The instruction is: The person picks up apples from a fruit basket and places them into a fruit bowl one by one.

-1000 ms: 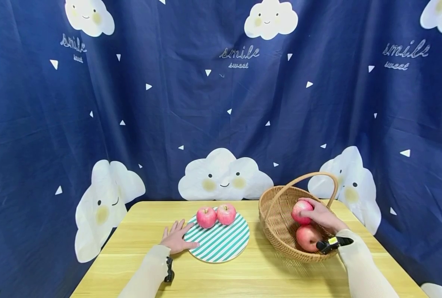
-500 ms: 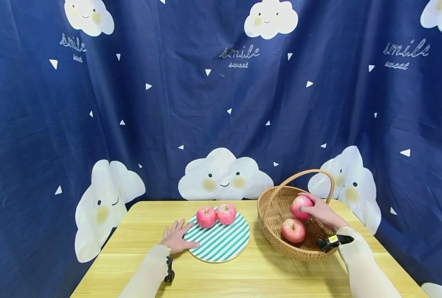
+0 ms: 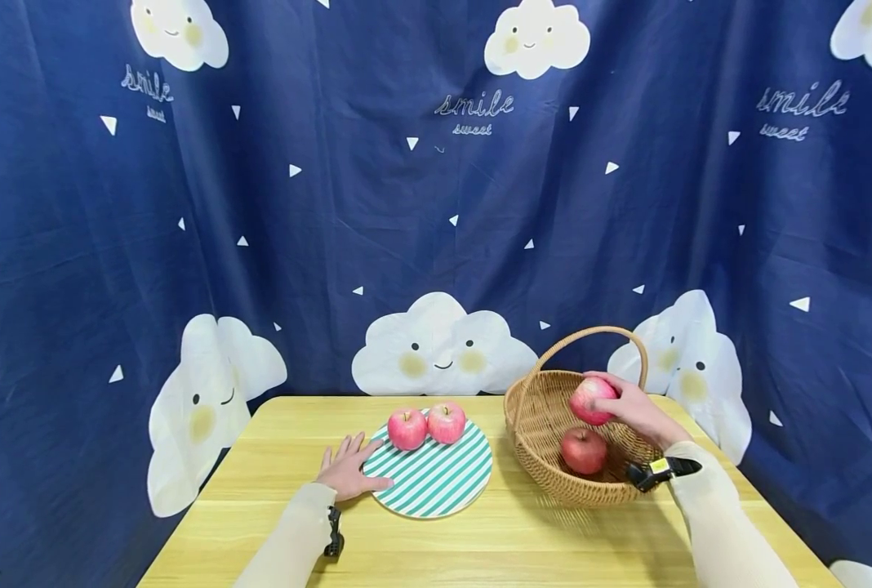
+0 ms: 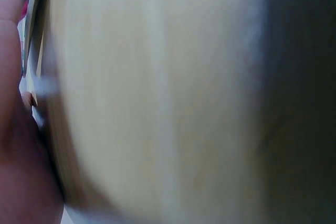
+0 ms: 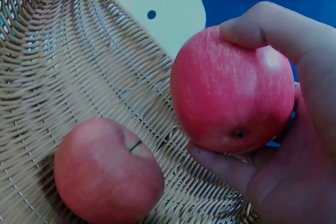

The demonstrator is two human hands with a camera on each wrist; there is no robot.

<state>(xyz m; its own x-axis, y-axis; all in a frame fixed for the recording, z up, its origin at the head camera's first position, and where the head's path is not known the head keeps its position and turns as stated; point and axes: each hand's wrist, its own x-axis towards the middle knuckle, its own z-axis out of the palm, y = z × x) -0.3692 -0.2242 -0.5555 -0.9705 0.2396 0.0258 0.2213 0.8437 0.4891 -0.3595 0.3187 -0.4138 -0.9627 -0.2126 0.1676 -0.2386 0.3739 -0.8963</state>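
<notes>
My right hand [image 3: 638, 411] grips a red apple [image 5: 231, 90] between thumb and fingers, over the inside of a wicker basket [image 3: 546, 408]. A second apple [image 3: 583, 450] lies in the basket below it, its stem showing in the right wrist view. On the left, my left hand [image 3: 349, 471] rests spread on the table at the edge of a round board with green and white stripes [image 3: 436, 486], fingers straight. Two apples sit side by side toward the back of that board, a left one [image 3: 407, 429] and a right one [image 3: 447, 422]. The left wrist view is mostly blurred wood.
The basket's arched handle [image 3: 605, 331] rises above my right hand. Under everything is a light wooden table [image 3: 509, 547]. A dark blue curtain [image 3: 377, 204] with white clouds hangs right behind the table's far edge.
My right hand has moved slightly left and up with its apple. The loose apple has rolled about in the basket, and the basket has tilted a little. My left hand has stayed put.
</notes>
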